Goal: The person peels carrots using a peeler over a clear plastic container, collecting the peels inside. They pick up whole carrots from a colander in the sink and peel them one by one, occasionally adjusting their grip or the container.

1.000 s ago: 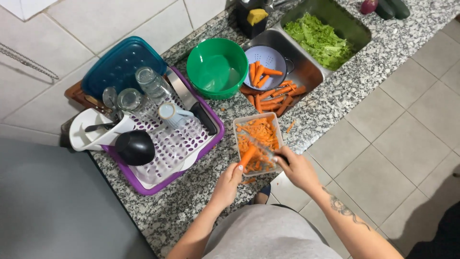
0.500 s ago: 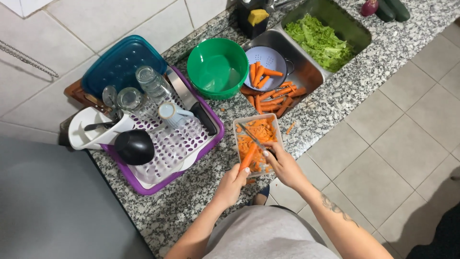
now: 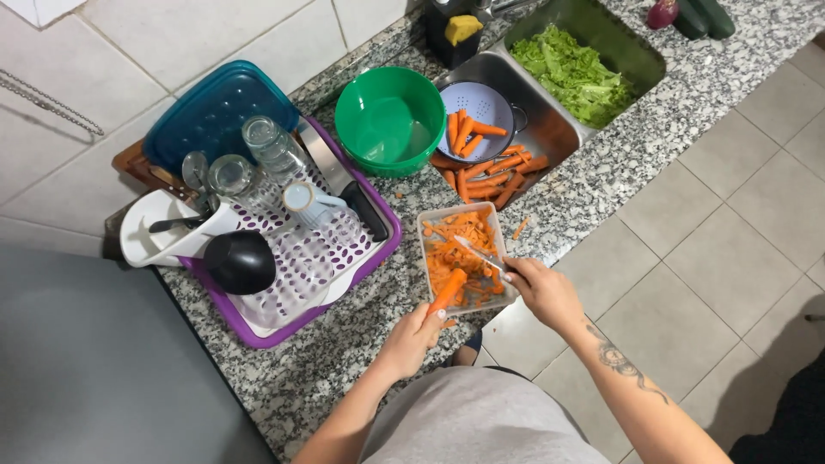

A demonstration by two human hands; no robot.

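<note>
I see my left hand [image 3: 411, 339] closed around the lower end of a carrot [image 3: 449, 290], the fingers wrapped on it so that only the upper part shows. The carrot is bright orange, smooth and slim, tilted up and away from me, with its free end over the near edge of a clear rectangular tub [image 3: 465, 258]. The tub sits on the speckled grey granite table [image 3: 344, 361] and holds a loose heap of thin orange peelings.

My right hand [image 3: 543, 292] grips a peeler [image 3: 478, 253], fingers shut on its handle; the thin metal head points left across the tub, just above the peelings and close to the carrot's upper end. I cannot tell whether blade and carrot touch.

Beyond the tub, a steel sink [image 3: 550, 129] holds more carrots [image 3: 490, 167], some lying in a pale blue colander [image 3: 481, 107] and others loose on the sink floor beside it. A green bowl [image 3: 391, 120] stands just left of the sink. Further left is a purple dish rack [image 3: 301, 258] with upturned glasses, a black ladle and a blue lid. A second basin holds green lettuce [image 3: 571, 73].
</note>
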